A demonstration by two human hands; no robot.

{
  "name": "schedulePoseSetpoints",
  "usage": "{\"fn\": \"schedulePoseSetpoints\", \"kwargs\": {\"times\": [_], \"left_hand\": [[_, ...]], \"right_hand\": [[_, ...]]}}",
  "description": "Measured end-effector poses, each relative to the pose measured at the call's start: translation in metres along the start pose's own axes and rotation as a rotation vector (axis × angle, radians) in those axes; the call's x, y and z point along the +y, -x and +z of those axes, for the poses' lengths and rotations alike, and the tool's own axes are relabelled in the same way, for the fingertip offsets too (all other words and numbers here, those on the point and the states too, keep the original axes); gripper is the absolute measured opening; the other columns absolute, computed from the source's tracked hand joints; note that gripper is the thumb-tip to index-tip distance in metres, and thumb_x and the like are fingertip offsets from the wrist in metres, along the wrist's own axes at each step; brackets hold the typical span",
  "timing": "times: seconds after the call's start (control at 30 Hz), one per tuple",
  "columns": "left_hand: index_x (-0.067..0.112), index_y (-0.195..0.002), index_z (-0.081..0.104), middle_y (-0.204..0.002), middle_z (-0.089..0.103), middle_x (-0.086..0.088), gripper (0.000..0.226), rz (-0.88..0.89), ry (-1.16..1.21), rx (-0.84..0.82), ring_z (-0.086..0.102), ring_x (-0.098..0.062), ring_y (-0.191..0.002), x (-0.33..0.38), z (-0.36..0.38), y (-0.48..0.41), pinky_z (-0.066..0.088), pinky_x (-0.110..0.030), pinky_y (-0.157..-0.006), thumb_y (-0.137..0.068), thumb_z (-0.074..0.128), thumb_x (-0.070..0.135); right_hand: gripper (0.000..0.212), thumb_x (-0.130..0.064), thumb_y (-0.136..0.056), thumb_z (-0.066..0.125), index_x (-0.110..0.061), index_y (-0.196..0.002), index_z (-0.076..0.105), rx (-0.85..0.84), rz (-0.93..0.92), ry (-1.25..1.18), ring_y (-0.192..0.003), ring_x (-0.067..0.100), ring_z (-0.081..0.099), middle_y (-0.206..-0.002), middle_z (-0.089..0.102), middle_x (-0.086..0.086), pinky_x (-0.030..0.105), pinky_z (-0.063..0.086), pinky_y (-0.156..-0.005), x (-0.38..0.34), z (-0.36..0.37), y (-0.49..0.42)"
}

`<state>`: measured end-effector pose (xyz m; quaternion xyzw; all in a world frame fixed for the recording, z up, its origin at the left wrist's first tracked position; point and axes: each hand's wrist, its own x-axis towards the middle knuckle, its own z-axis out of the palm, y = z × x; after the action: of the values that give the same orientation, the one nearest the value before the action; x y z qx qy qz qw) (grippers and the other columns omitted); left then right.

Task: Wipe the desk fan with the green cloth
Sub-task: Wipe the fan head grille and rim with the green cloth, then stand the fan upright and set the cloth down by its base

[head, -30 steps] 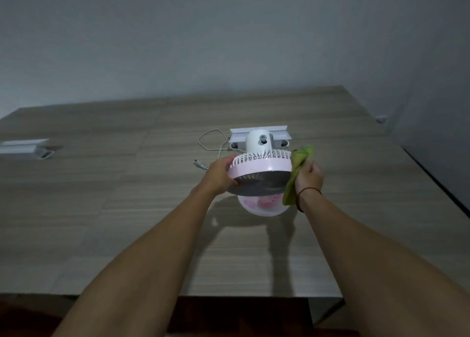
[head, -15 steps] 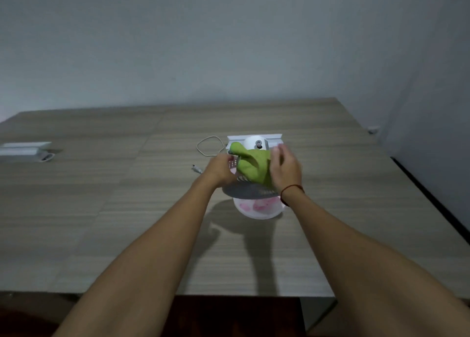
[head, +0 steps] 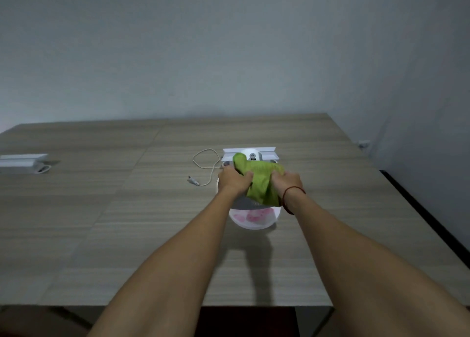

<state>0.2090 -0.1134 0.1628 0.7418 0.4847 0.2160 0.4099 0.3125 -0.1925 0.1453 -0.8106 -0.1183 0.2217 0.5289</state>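
Head view: fingers (head: 278,178) of left hand (head: 234,180) and right hand (head: 290,185) clutch green cloth (head: 259,184) covering desk fan (head: 253,221); cable (head: 203,164) beside.

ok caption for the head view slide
Left hand grips the desk fan; right hand holds the green cloth over it.

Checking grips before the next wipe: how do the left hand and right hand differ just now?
The left hand grips the left rim of the desk fan; the right hand bunches the green cloth on its right side. The right wrist wears a red cord; the left wrist is bare. Both rest on the fan head, cloth between them.
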Motion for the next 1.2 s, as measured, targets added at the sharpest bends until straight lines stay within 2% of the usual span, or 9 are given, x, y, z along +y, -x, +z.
{"fn": "schedulePoseSetpoints", "kwargs": {"times": [0.13,0.27,0.37,0.43,0.63,0.77,0.83,1.03,1.2], "left_hand": [[0.008,-0.103,0.066,-0.107,0.069,-0.012,0.041,-0.08,0.183,-0.042,0.063,-0.029,-0.104,0.002,-0.008,0.01,0.052,-0.035,-0.091,-0.077,0.059,0.039],[0.013,-0.077,0.059,-0.069,0.06,-0.001,0.005,-0.098,0.46,-0.039,0.055,-0.013,-0.061,-0.005,-0.017,0.026,0.045,-0.015,-0.048,-0.077,0.065,0.013],[0.01,-0.109,0.059,-0.094,0.069,-0.009,0.041,-0.125,0.564,-0.093,0.067,-0.02,-0.079,-0.025,-0.018,0.033,0.059,-0.03,-0.07,-0.071,0.076,0.014],[0.011,-0.109,0.06,-0.103,0.071,-0.012,0.047,-0.111,0.552,-0.05,0.07,-0.027,-0.092,-0.048,-0.012,0.039,0.059,-0.043,-0.083,-0.068,0.083,0.019],[0.011,-0.091,0.059,-0.087,0.066,-0.014,0.029,-0.013,0.257,0.161,0.064,-0.028,-0.083,-0.109,0.029,0.049,0.055,-0.047,-0.082,-0.075,0.077,0.027],[0.007,-0.14,0.036,-0.137,0.051,-0.021,0.071,-0.213,-0.07,0.0,0.051,-0.039,-0.124,-0.148,0.061,0.042,0.042,-0.042,-0.1,-0.087,0.057,0.049],[0.006,-0.148,0.022,-0.147,0.04,-0.018,0.078,-0.218,-0.31,-0.039,0.042,-0.038,-0.133,-0.178,0.075,0.041,0.036,-0.046,-0.107,-0.09,0.045,0.054],[0.01,-0.141,0.042,-0.151,0.041,-0.01,0.048,0.312,-0.511,-0.067,0.033,-0.024,-0.142,-0.238,0.115,0.024,0.022,-0.039,-0.114,-0.099,0.037,0.033],[0.008,-0.139,0.043,-0.148,0.043,-0.011,0.045,0.48,-0.576,-0.028,0.039,-0.026,-0.136,-0.251,0.131,-0.002,0.024,-0.042,-0.112,-0.101,0.032,0.028]], "right_hand": [[0.035,-0.028,-0.09,0.04,-0.003,-0.099,0.063,-0.036,-0.106,-0.027,-0.1,0.03,0.058,-0.103,0.063,0.017,0.034,0.044,-0.087,-0.004,-0.003,0.014],[0.032,-0.029,-0.093,0.038,-0.008,-0.095,0.061,-0.099,-0.146,-0.071,-0.09,0.023,0.052,-0.095,0.059,0.012,0.032,0.042,-0.083,0.005,-0.001,0.03],[0.026,-0.02,-0.093,0.039,-0.006,-0.1,0.06,-0.13,-0.142,-0.055,-0.09,0.023,0.051,-0.096,0.057,0.011,0.029,0.04,-0.08,0.019,-0.002,0.037],[0.024,-0.017,-0.092,0.041,-0.008,-0.102,0.06,-0.154,-0.118,-0.05,-0.09,0.024,0.053,-0.096,0.057,0.01,0.029,0.04,-0.078,0.036,0.002,0.04],[0.024,-0.025,-0.095,0.044,-0.01,-0.096,0.063,-0.159,-0.039,-0.017,-0.096,0.026,0.058,-0.096,0.06,0.011,0.027,0.039,-0.078,0.091,0.021,0.035],[0.045,-0.037,-0.091,0.048,-0.008,-0.125,0.051,-0.164,0.039,0.31,-0.119,0.035,0.054,-0.13,0.056,0.018,0.041,0.045,-0.1,0.139,0.035,0.013],[0.05,-0.033,-0.09,0.048,-0.01,-0.134,0.042,-0.14,-0.036,0.495,-0.126,0.036,0.048,-0.14,0.046,0.017,0.045,0.04,-0.105,0.163,0.039,0.006],[0.046,-0.029,-0.095,0.042,-0.013,-0.138,0.043,-0.361,-0.521,0.753,-0.138,0.026,0.036,-0.152,0.035,0.009,0.04,0.034,-0.112,0.221,0.079,-0.008],[0.049,-0.031,-0.098,0.031,-0.014,-0.144,0.035,-0.211,-0.718,0.909,-0.145,0.02,0.023,-0.156,0.031,0.004,0.039,0.018,-0.119,0.244,0.103,-0.028]]}}
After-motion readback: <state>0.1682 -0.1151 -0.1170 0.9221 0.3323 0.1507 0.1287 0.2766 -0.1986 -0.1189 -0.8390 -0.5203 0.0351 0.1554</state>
